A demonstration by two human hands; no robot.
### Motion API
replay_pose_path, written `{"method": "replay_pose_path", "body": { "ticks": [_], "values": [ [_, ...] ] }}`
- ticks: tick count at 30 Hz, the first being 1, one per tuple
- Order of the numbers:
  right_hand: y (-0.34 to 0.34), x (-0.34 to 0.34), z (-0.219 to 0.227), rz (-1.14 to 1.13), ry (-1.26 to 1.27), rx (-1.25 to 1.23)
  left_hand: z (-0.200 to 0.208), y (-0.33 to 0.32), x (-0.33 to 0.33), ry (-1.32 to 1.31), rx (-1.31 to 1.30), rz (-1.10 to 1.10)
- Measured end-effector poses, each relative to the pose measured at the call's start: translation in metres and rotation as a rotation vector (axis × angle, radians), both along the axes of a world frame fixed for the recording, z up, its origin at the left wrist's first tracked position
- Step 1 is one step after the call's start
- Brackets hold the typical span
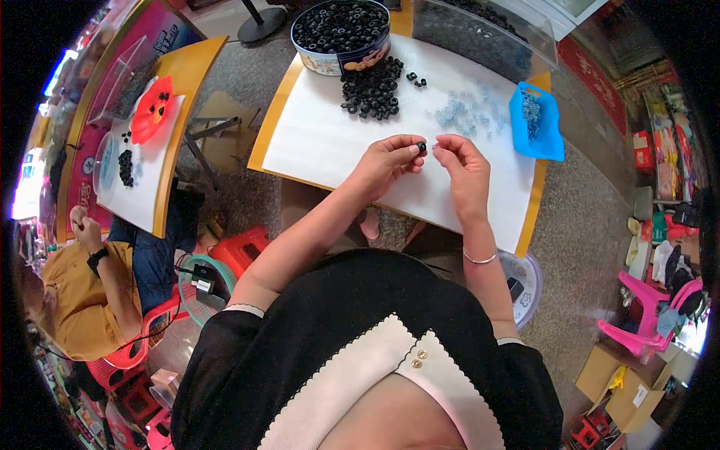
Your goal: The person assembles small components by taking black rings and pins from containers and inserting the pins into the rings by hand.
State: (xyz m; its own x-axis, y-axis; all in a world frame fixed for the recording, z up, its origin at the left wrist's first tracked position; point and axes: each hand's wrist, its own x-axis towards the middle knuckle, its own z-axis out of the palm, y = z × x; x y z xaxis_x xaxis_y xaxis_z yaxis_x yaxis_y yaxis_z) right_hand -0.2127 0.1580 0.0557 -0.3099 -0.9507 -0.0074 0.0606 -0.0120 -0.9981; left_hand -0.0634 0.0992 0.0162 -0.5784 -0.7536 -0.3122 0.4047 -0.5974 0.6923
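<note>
The left hand (391, 161) had its grip closed on a black piece (421, 147), over the worktop (315, 142) — the right hand (466, 169) hovered beside it, its grip impossible to tell. The piece looked light, stiff, perhaps slippery — best held by its outer sides.

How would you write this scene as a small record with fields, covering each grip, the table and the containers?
Left grip: pinching a small, round black piece
Right grip: close beside it; whether it holds anything is too small to tell
Table: white top, yellow-brown edges
Far side: round, patterned tin full of black pieces; loose black heap in front
Right side: bright-blue plastic tray holding pale-blue pieces; similar ones scattered to its left
</note>
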Motion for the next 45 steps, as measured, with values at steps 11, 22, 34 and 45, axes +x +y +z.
{"method": "replay_pose_path", "body": {
  "ticks": [11, 22, 34, 45],
  "values": [
    [0.005, 0.022, -0.001, 0.047, 0.654, -0.242, 0.001, 0.007, 0.016, -0.134, -0.150, 0.025],
    [-0.016, 0.027, -0.002, 0.104, 0.293, -0.002, -0.006, -0.004, 0.044, -0.034, -0.080, 0.057],
    [-0.156, -0.028, -0.025, 0.102, 1.204, -0.246, -0.020, -0.030, 0.061, 0.193, -0.052, 0.211],
    [-0.125, -0.004, 0.001, 0.271, 0.328, 0.040, -0.023, -0.028, 0.063, 0.231, -0.062, 0.182]
  ]
}}
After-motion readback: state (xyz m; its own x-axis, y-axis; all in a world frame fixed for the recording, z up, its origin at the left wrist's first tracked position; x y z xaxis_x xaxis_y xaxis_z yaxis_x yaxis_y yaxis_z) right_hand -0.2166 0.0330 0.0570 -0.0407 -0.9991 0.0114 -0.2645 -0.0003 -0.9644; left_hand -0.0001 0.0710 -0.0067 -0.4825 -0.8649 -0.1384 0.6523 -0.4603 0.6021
